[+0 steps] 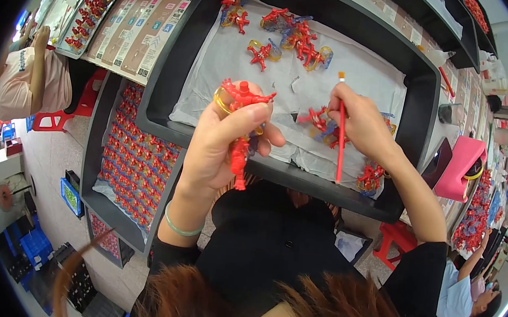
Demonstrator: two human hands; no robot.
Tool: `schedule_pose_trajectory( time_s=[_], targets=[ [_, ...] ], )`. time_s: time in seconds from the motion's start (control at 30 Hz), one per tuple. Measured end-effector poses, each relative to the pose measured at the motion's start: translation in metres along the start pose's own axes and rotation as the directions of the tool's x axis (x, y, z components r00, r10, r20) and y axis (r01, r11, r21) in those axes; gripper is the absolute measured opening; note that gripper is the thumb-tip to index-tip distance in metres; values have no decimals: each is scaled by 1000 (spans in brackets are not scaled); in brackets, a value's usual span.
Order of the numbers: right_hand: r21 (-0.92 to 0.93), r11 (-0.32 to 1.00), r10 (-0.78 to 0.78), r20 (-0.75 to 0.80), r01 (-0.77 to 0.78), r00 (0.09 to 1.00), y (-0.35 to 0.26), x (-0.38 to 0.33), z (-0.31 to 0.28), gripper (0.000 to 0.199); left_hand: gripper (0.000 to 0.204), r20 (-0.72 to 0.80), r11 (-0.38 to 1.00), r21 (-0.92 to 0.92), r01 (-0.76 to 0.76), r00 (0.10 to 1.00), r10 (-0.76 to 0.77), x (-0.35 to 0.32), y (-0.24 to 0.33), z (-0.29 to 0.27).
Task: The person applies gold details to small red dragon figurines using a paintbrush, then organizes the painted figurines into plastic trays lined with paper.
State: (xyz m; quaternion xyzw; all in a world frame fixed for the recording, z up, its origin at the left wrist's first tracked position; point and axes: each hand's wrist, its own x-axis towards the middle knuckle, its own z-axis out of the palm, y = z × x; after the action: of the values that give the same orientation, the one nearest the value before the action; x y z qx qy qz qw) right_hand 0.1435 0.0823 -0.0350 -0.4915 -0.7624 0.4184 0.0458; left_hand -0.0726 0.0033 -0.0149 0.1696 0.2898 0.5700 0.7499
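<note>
My left hand [210, 139] is closed around a red toy figure [239, 157], held upright above the near side of the black tray [253, 166]. The figure has outstretched arms, with translucent yellow and blue parts showing by my fingers. In my right hand [362, 126] is a paintbrush [340, 145] with a red handle, its tan bristles pointing away from me. Close by my right fingertips, a blurred red-and-blue figure [315, 118] lies on the tray's white paper lining [212, 82]; whether my fingers touch it cannot be made out.
More red figures [303, 45] lie toward the tray's far side. Lower left, another black tray [135, 166] holds rows of figures. Right of my tray are a pink case [461, 170] and a grey cup [449, 113]. Other people [31, 78] sit at both sides.
</note>
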Motion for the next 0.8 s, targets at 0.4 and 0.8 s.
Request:
schedule_pose_trajectory(
  time_s=[0.4,0.8],
  targets=[
    [651,676,-116,-369,346,922,-44,-46,-5,26,23,-100,938,320,-136,979,176,2,-6,16],
    [650,587,-141,-505,483,851,-51,-54,-2,30,20,-86,738,603,-302,896,436,-5,-23,23]
  ],
)
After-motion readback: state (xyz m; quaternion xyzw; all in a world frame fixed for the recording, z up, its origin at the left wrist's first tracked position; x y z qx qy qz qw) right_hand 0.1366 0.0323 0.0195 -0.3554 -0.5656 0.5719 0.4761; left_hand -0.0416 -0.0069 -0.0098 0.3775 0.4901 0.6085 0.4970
